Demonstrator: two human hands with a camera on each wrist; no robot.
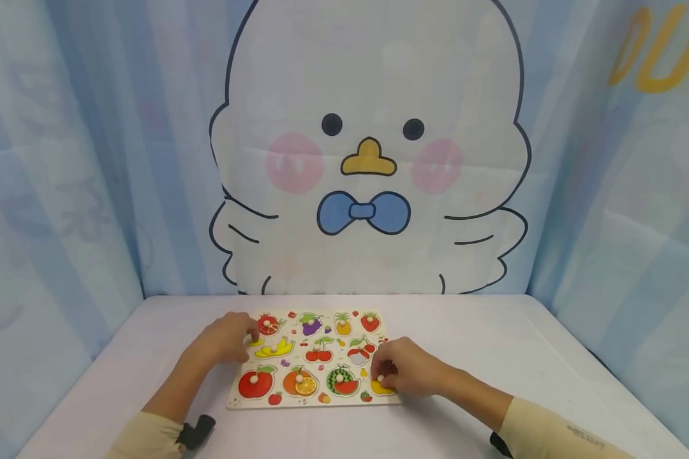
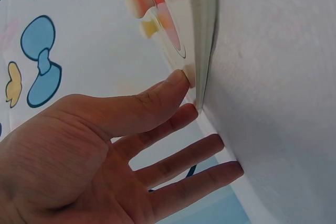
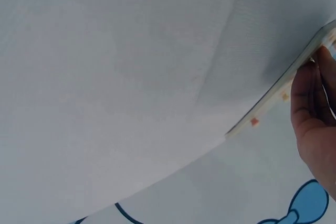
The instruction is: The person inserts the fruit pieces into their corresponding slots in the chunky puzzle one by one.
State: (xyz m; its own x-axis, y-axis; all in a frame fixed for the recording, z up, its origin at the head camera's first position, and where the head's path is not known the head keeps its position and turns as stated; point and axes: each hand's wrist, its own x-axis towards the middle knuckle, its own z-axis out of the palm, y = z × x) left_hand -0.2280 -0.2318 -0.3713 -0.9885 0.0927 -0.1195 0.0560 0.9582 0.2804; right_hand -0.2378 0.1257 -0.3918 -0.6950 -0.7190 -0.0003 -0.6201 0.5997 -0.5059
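Note:
A wooden fruit knob puzzle board (image 1: 298,401) lies flat on the table. My left hand (image 1: 226,338) is at its left edge; in the left wrist view, the thumb (image 2: 176,80) touches the board's face near a corner, and the other fingers extend along the edge and table. With bent fingers, my right hand (image 1: 410,368) holds the knob of a yellow fruit piece (image 1: 383,387) at the board's near right corner. Beside it sit a watermelon piece (image 1: 342,382) and an orange piece (image 1: 300,382). An apple piece (image 1: 255,385) lies at the near left, with bananas (image 1: 274,349) behind it.
The white tabletop (image 1: 471,331) runs back to a curtain (image 1: 367,255) printed with a white bird wearing a blue bow tie. Striped blue curtains (image 1: 626,255) close in both sides. Dark wrist straps (image 1: 196,432) show at the sleeves.

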